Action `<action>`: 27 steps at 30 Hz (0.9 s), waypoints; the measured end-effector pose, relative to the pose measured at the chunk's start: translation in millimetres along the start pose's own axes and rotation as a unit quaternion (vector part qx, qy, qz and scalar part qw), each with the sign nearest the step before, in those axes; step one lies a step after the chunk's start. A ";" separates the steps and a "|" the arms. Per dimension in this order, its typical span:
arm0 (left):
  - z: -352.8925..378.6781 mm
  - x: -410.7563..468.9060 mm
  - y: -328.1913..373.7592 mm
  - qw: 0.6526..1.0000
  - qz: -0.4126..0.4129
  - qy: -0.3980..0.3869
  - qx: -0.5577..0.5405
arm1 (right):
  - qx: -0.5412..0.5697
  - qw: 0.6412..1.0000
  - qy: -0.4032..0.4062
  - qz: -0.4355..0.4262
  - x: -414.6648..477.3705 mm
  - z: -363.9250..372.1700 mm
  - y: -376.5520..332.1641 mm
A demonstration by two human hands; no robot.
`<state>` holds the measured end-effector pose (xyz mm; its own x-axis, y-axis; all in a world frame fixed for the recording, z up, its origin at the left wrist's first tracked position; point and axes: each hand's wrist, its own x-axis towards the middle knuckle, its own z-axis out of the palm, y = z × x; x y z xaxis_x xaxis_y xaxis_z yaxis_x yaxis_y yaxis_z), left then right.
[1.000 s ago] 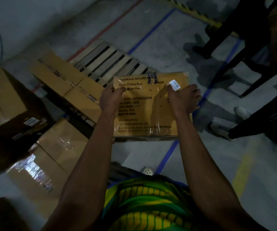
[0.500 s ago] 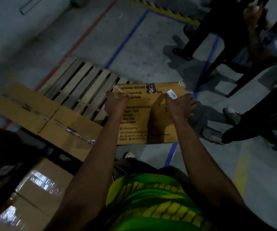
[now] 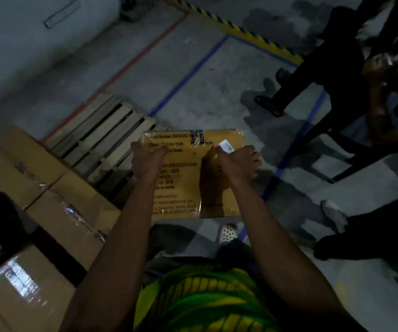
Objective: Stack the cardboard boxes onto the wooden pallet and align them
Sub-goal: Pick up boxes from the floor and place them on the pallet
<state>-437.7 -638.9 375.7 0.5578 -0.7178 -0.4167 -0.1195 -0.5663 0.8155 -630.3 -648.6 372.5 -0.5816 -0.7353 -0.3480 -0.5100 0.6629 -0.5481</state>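
Observation:
I carry a yellow-brown cardboard box [image 3: 193, 185] with printed text and a small white barcode label in front of me, above the floor. My left hand [image 3: 146, 160] grips its left side with the thumb on the printed face. My right hand [image 3: 237, 161] grips its right side, fingers wrapped over the edge. The wooden pallet [image 3: 102, 137] lies on the floor to the left of the box, slats bare at its far end. Two taped cardboard boxes [image 3: 40, 176] sit side by side on the pallet's near part.
More cardboard boxes [image 3: 25, 286] stand at the lower left. Several people's legs and shoes [image 3: 332, 212] are on the right, close to the carried box. Blue floor tape [image 3: 188, 73] and red floor tape run past the pallet; a yellow-black striped line [image 3: 241, 29] crosses the back.
The view has swung right and up, so the pallet and stacked boxes slid toward the left. The box stays held in both hands, now slightly further forward beside the pallet's right corner.

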 end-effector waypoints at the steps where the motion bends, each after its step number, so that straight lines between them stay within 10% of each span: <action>1: 9.3 0.4 4.4 1.000 -0.004 0.012 -0.010 | -0.005 1.000 -0.010 -0.016 12.4 -2.0 -4.1; 27: 12.3 -19.1 -20.6 0.960 -0.030 0.275 -0.046 | -0.048 0.950 -0.230 -0.208 61.9 -3.2 -56.8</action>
<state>-456.0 -618.5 361.9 0.9136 -0.3481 -0.2101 -0.0145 -0.5443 0.8387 -639.4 -731.3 384.5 0.0094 -0.9057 -0.4238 -0.7034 0.2952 -0.6466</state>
